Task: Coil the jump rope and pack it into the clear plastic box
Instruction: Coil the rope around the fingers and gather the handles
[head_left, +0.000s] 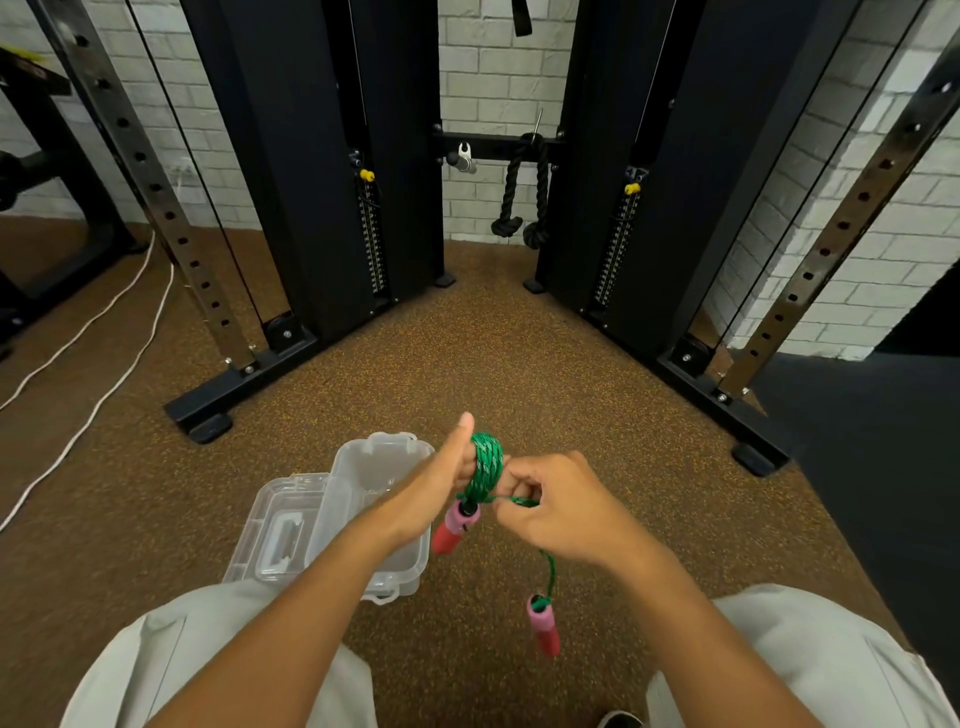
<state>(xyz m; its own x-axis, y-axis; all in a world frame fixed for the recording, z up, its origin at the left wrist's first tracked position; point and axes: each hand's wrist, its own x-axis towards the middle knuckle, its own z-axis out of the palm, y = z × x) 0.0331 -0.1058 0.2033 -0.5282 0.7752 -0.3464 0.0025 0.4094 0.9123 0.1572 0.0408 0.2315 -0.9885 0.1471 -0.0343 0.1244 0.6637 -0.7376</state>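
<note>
Left hand: held flat w/ thumb up; green coils of the jump rope are wound around the fingers, so hand is closed on the coil.
Right hand: fingers pinched together on the free rope strand, at 3 o'clock from the coil.
1st handle: pink/red, is hung just under left hand, at 6 o'clock from coil.
2nd handle: is dangled on the loose strand, at 5 o'clock, between the knees, off the floor.
Clear plastic box: open on brown floor, at 9 o'clock from hands; partly hidden by left forearm.
Lid: is laid back at 8 o'clock side of box.
Rope vs box: rope not inside yet.
</note>
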